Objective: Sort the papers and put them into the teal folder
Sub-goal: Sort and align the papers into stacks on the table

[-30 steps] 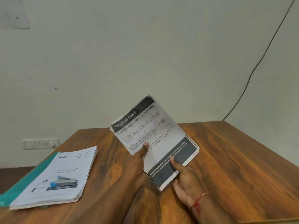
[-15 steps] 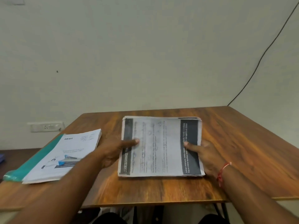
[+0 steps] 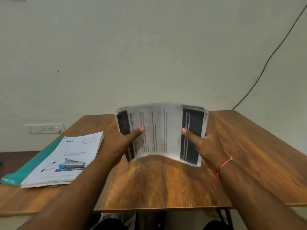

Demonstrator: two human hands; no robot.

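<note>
Evidently, the left thumb (image 3: 138, 131) and the right thumb (image 3: 186, 132) were pressed flat on the printed face of the held sheaf (image 3: 157, 127), one on each side of its middle. The remaining fingers lay behind the sheets and could not be seen, so each hand was taken to pinch the paper between thumb and hidden fingers. The left hand (image 3: 118, 144) gripped the end bearing the narrow dark band. The right hand (image 3: 210, 147), with a red thread (image 3: 223, 164) at its wrist, gripped the end bearing the broad dark band. Half a second before, this sheaf had lain low and nearly flat over the table (image 3: 166, 188) in the centre of the frame. Now it stood raised on its long edge, bowed across its width and blurred by motion, with its lower edge near the wood, though contact could not be judged. The change suggested that the sheets were being tapped square, a step preparatory to filing. At the lower left of the frame the teal folder (image 3: 31, 164) lay on the table where it had been. A second stack of papers (image 3: 73, 155) rested on it and covered all but its left margin. The held sheaf was well apart from the folder, so its filing was judged not yet begun.
</note>
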